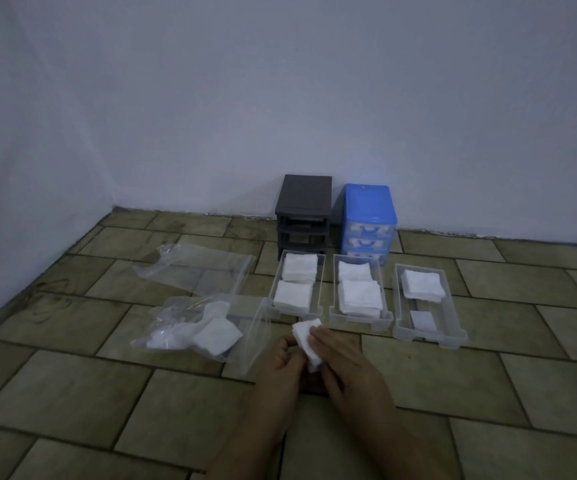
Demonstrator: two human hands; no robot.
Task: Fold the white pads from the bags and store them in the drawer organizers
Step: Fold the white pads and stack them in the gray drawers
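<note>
Down on the tiled floor, both hands are pinching one white pad point(307, 342), left hand point(281, 367) on its near-left edge, right hand point(340, 358) curled over its right side. Its long axis tilts up-left to down-right. From that grip, the half-empty right drawer point(453, 327) sits ahead and to the right, so I'd guess the right hand does the drop. No labels or writing readable anywhere.

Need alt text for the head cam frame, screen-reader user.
Both hands, left hand and right hand, hold a white pad above a tiled floor. Beyond lie three clear drawers holding folded pads, two plastic bags, and a dark organizer beside a blue one.
</note>
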